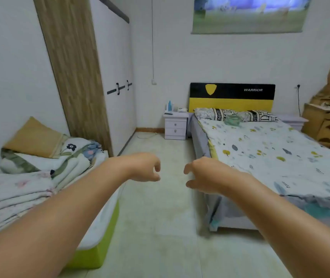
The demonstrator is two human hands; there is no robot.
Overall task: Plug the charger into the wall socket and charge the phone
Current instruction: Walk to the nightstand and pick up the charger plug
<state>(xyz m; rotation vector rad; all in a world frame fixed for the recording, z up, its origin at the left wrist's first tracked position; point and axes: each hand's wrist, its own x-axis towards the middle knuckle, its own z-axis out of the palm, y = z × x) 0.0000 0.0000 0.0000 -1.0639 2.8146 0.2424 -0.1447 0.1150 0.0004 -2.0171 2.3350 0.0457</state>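
Observation:
My left hand [145,167] and my right hand [202,175] are stretched out in front of me over the floor, fingers loosely curled and apart, holding nothing. A white wall socket [154,82] sits on the far wall above the white nightstand [175,125]. A dark flat object that may be the phone [168,113] lies on the nightstand top, beside small bottles and a white box; it is too small to tell. A white cable [146,135] lies on the floor by the nightstand. Another socket with a black cord [298,86] is on the wall at the right.
A large bed [270,153] with a yellow-and-black headboard fills the right. A low green-sided bed [98,243] with folded quilts is at the left. A tall wardrobe [118,77] stands behind it. A wooden dressing table [328,121] is at the far right. A tiled aisle [160,217] runs between the beds.

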